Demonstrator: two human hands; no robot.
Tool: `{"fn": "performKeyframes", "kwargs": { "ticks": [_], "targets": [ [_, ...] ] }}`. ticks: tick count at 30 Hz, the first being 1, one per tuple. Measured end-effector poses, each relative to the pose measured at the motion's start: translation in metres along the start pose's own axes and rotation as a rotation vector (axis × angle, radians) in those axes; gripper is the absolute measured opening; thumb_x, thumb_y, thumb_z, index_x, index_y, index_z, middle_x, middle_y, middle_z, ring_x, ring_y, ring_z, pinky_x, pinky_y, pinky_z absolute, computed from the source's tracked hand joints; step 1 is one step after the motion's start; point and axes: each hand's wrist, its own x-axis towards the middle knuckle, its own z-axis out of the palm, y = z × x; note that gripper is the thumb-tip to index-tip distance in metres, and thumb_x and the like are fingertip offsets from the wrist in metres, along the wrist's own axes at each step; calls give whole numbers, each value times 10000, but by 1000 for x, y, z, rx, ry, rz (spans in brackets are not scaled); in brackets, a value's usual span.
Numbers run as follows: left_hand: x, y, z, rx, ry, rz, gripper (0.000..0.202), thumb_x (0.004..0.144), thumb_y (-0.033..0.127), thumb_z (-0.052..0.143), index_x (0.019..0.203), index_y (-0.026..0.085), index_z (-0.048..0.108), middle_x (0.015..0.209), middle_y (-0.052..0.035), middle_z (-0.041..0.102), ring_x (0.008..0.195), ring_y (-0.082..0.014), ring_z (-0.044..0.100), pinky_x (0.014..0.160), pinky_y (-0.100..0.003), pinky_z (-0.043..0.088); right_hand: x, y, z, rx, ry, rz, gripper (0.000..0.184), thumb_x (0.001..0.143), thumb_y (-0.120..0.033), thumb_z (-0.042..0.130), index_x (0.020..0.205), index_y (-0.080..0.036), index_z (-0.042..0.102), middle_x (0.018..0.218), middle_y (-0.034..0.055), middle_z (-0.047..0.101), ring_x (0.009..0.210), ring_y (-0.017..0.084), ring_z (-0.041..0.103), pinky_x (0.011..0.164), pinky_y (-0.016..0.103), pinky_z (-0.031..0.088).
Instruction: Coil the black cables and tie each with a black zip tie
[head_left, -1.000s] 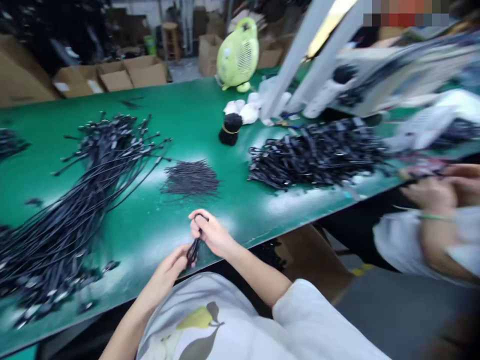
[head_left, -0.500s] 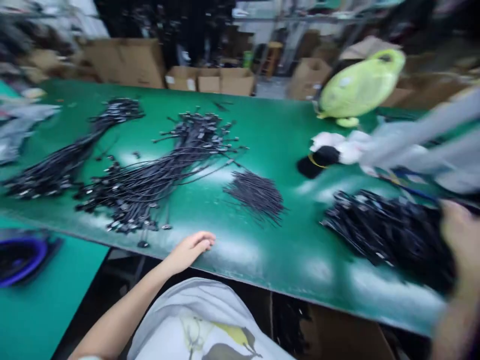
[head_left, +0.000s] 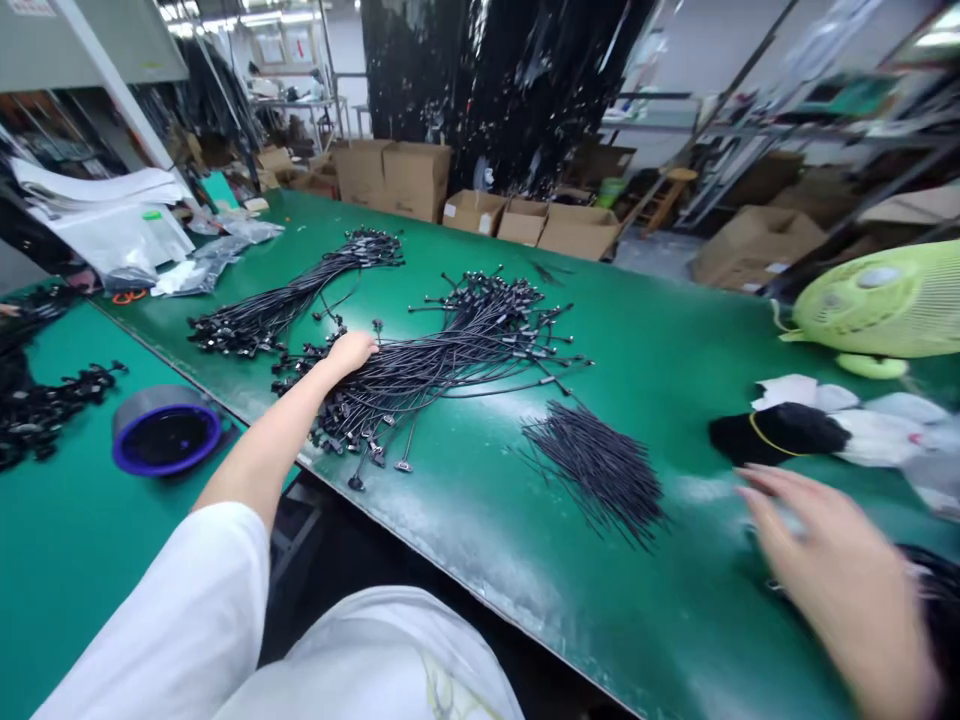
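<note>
Near: the white sleeve (head_left: pixel 165 610) of the left arm and the white shirt (head_left: pixel 375 660) fill the bottom of the view.

Left hand (head_left: pixel 351 352) lies palm down on the near side of a heap of long black cables (head_left: pixel 450 350), fingers together. Cannot tell whether it grips any strand. 0.5 s back it sat on the worktop's front edge, nothing in it; 1.0 s back, both hands pinched 1 small dark bunch together. The cable ends, with small connectors, sprawl toward that edge.

Right hand (head_left: pixel 832 570), blurred at lower right, fingers spread wide, nothing visible in it. It is over the green worktop (head_left: pixel 675 610), just beside a black bundle (head_left: pixel 941 620) at the frame edge.

Between the hands and a little farther: a sheaf of short black wires (head_left: pixel 592 470), lying apart from the heap. Left of the heap, a 2nd cable bundle (head_left: pixel 300 290).

The view has swung left since the earlier frames. A lower green table (head_left: pixel 75 600) now shows more fully, carrying a blue-rimmed tape roll (head_left: pixel 166 430). The green fan (head_left: pixel 877 310) has shifted to the right edge, above a black tuft tied with a yellow band (head_left: pixel 776 435).

Far: cardboard boxes (head_left: pixel 525 225).
</note>
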Motion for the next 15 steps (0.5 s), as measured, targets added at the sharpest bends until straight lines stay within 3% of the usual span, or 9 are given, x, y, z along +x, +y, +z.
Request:
{"fn": "performKeyframes", "kwargs": {
  "ticks": [4, 7, 9, 12, 15],
  "targets": [
    [-18, 20, -14, -30, 126, 144, 294, 962, 252, 404, 1080, 166, 660, 1150, -117, 670, 1074, -228, 610, 912, -302, 444, 31, -59, 47, 162, -157, -182, 332, 961, -421, 392, 1101, -224, 621, 1143, 120, 648, 1037, 269, 632, 903, 441, 518],
    [-51, 51, -35, -188, 313, 408, 330, 994, 308, 350, 1078, 178, 642, 1119, -93, 672, 1037, -185, 615, 904, -268, 446, 78, -120, 89, 194, -137, -235, 494, 946, -377, 461, 1396, -180, 409, 1375, 144, 490, 1101, 235, 593, 916, 387, 503],
    [-72, 67, -51, -293, 375, 577, 322, 994, 323, 358, 1038, 185, 645, 1061, -83, 680, 975, -167, 627, 871, -252, 457, 114, -149, 109, 83, -105, -281, 525, 922, -337, 518, 1406, -169, 402, 1371, 151, 491, 1109, 237, 569, 902, 365, 478],
    [-88, 64, -65, -267, 300, 550, 285, 977, 339, 398, 1019, 200, 643, 1028, -73, 683, 935, -178, 631, 844, -263, 459, 162, -152, 114, -109, -94, -265, 258, 941, -217, 458, 1121, -146, 627, 1023, 127, 649, 920, 211, 581, 795, 313, 428],
    [-83, 28, -63, -181, 152, 303, 263, 944, 356, 428, 951, 200, 640, 983, -72, 690, 896, -214, 632, 792, -289, 453, 194, -109, 85, -219, -4, -170, 338, 987, -220, 344, 992, -94, 658, 918, 154, 631, 912, 214, 532, 769, 316, 361]
  ]
}}
